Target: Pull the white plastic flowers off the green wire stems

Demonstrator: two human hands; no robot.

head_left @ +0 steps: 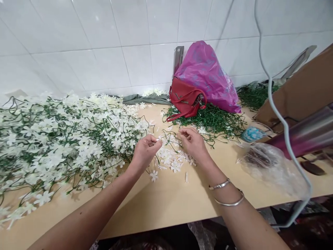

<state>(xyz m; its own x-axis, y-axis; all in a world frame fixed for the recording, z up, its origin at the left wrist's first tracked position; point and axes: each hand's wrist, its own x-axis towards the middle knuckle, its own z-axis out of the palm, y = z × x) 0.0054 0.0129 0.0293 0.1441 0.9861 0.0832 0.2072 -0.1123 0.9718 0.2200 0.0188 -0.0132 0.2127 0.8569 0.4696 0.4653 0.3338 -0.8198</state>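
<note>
My left hand [147,150] is closed in a pinch at the middle of the table, with a small white piece at its fingertips. To its right, my right hand [191,141] has its thumb and forefinger pressed together; what they hold is too small to make out. A thin green stem [170,141] lies between the hands. Under and between them spreads a loose pile of small white flowers and slim white pieces [174,164]. A large heap of white flowers on green stems [75,139] covers the table on the left.
Behind my right hand lie green stems [221,121], a red bag [185,99] and a pink plastic bag [205,74]. At right are a clear plastic bag [273,168], a shiny tumbler [312,126], a cardboard piece [304,83] and a hanging grey cable [286,135].
</note>
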